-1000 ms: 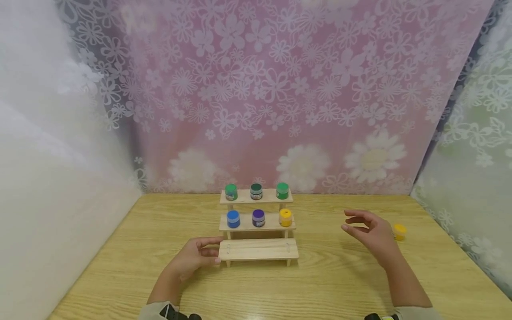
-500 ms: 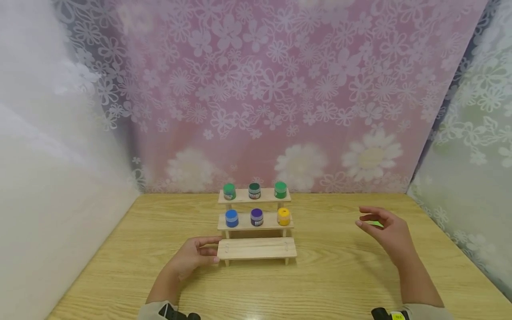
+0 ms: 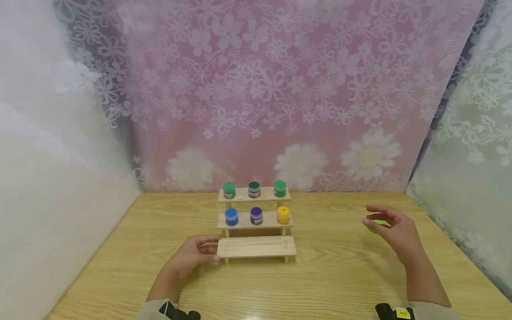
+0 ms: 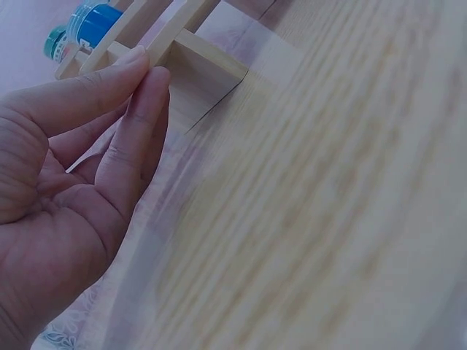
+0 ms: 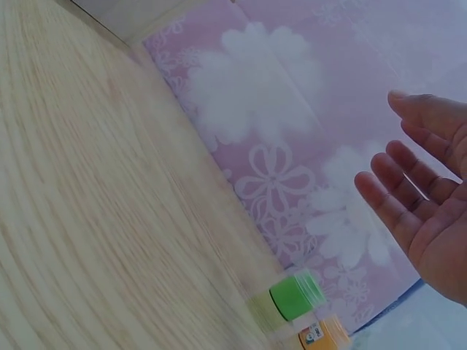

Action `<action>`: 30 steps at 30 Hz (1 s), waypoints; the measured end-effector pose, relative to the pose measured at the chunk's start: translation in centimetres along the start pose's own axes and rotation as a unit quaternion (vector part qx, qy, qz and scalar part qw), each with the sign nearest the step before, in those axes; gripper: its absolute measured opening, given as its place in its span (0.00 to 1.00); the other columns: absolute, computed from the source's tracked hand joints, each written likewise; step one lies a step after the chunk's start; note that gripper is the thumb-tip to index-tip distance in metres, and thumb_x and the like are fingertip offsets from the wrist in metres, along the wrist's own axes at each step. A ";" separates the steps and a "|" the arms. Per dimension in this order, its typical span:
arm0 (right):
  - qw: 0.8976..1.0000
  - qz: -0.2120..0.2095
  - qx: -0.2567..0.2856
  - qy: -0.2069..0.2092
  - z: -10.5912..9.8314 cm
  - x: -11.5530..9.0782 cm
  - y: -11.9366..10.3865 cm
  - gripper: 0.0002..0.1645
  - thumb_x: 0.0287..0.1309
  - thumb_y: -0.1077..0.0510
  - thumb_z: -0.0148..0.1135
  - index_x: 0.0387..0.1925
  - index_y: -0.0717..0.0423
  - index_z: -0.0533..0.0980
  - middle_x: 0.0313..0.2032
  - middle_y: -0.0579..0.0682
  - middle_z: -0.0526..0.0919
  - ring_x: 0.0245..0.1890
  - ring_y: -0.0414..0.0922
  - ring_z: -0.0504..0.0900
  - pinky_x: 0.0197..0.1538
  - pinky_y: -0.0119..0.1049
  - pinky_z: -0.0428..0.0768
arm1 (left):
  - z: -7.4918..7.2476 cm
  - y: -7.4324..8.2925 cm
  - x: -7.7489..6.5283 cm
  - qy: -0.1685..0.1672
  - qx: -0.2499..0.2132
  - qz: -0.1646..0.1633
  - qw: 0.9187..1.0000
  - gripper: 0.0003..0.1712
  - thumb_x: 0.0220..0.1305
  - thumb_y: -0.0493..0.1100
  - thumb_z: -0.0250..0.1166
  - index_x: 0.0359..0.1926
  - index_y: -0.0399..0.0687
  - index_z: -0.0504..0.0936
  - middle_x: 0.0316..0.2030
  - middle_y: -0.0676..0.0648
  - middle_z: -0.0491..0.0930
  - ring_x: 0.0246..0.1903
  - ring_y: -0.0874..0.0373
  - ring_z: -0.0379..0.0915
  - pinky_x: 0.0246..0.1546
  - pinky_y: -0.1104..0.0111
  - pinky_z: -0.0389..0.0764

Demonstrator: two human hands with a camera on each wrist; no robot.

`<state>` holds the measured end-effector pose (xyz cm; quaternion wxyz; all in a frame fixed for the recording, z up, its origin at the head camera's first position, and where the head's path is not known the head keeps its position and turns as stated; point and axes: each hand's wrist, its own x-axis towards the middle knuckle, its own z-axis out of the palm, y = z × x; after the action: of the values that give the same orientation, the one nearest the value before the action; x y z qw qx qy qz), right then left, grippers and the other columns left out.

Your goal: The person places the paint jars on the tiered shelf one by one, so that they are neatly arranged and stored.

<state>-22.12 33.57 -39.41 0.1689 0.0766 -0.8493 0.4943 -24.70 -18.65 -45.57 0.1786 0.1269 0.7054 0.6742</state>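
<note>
A three-step wooden stand (image 3: 256,247) stands mid-table. My left hand (image 3: 195,257) pinches the left end of its lowest step; in the left wrist view, the thumb and fingertips (image 4: 152,79) meet at the wood's edge. On the top step are a green paint jar (image 3: 229,190), a dark green jar (image 3: 254,190) and another green jar (image 3: 280,189). Blue (image 3: 231,217), purple (image 3: 256,215) and yellow (image 3: 283,215) jars line the middle step. Over the right side, my right hand (image 3: 396,231) hovers with loosely bent fingers, holding nothing. Behind it shows a light green jar (image 3: 381,222).
In the right wrist view, an orange-yellow jar (image 5: 325,334) stands beside the light green one, hidden in the head view. A pink flowered cloth (image 3: 256,89) hangs behind the wooden table (image 3: 320,284). Pale sheets close off the left (image 3: 60,155) and right sides.
My right hand has moved to the right, over to the light green jar, and now hides the yellow jar seen earlier. The left hand stays on the stand.
</note>
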 end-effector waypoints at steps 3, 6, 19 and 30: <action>1.000 0.010 -0.009 0.001 -0.5 0.0 0.1 0.27 0.62 0.53 0.67 0.61 0.56 0.75 0.47 0.30 0.79 0.45 0.28 0.77 0.42 0.20 0.77 | -0.1 0.0 -0.1 0.002 0.001 0.000 1.000 0.37 0.55 0.30 0.71 0.65 0.28 0.69 0.44 0.38 0.83 0.43 0.53 0.80 0.40 0.67 0.82; 1.000 0.023 -0.013 0.004 -1.2 -0.2 0.4 0.27 0.62 0.52 0.66 0.61 0.53 0.75 0.45 0.28 0.80 0.45 0.26 0.77 0.41 0.19 0.76 | -0.1 -0.1 -0.1 0.002 0.001 -0.001 1.000 0.37 0.55 0.30 0.72 0.65 0.29 0.69 0.45 0.38 0.83 0.44 0.52 0.81 0.41 0.66 0.82; 0.997 0.058 0.038 0.031 -2.9 -0.6 2.3 0.25 0.62 0.56 0.66 0.61 0.50 0.76 0.46 0.25 0.77 0.43 0.24 0.77 0.38 0.22 0.79 | -0.1 0.0 -0.1 -0.007 -0.005 0.001 1.000 0.37 0.55 0.30 0.72 0.65 0.28 0.68 0.44 0.39 0.83 0.43 0.53 0.80 0.41 0.67 0.82; 0.992 0.106 0.001 0.062 -3.8 -1.1 4.5 0.28 0.61 0.50 0.67 0.63 0.46 0.75 0.42 0.22 0.75 0.46 0.24 0.71 0.36 0.16 0.72 | 0.0 0.0 -0.1 -0.004 -0.006 -0.002 1.000 0.37 0.55 0.30 0.72 0.65 0.28 0.68 0.42 0.40 0.83 0.42 0.54 0.80 0.40 0.67 0.82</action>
<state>-21.63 39.10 -41.75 0.1681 -0.0446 -0.8402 0.5137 -24.63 -18.70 -45.54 0.1840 0.1272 0.7010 0.6772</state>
